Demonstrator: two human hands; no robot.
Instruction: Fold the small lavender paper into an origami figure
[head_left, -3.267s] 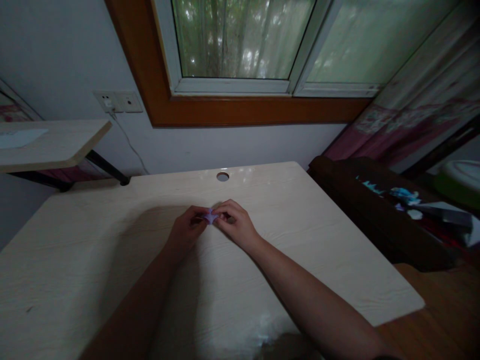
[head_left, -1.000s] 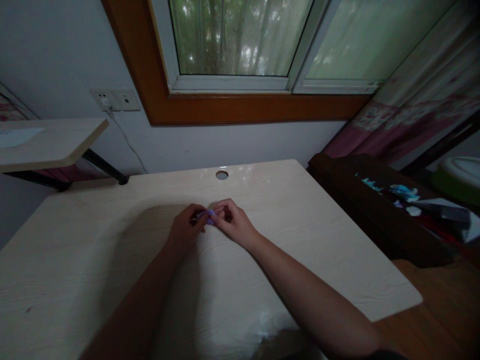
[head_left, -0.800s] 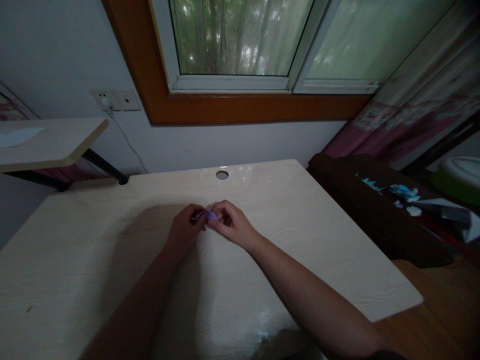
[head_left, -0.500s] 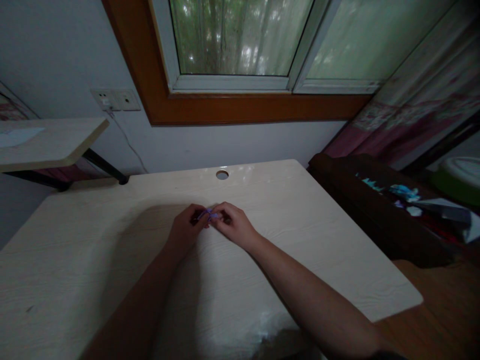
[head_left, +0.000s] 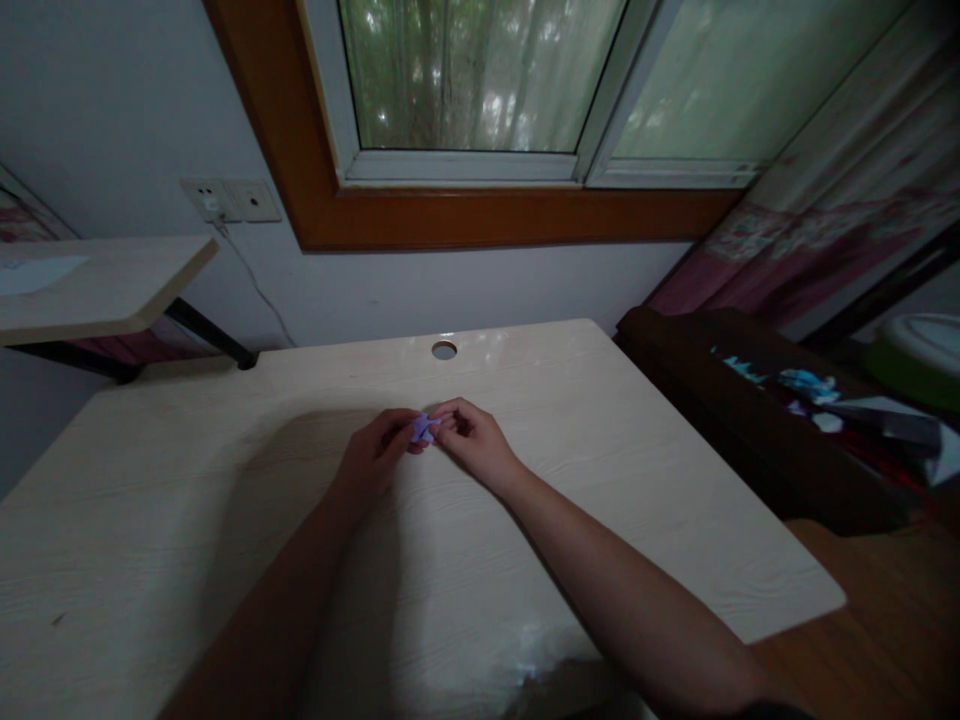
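A small purple piece of folded paper (head_left: 423, 429) is held between my two hands, low over the pale wooden table (head_left: 645, 480). My left hand (head_left: 377, 445) pinches its left side between thumb and fingers. From the right, the thumb and fingertips of my right hand (head_left: 474, 437) are closed on its other edge. The fingers cover part of the paper, so its full shape cannot be made out.
A round cable hole (head_left: 444, 350) lies near the table's back edge. At the left, a raised shelf (head_left: 112, 285) stands on black legs. Beyond the right edge, a dark wooden piece of furniture (head_left: 675, 345) carries assorted items. A window (head_left: 487, 80) is ahead.
The purple paper has turned and shows more of its surface between my hands. My right hand has shifted slightly right; my left hand has barely moved.
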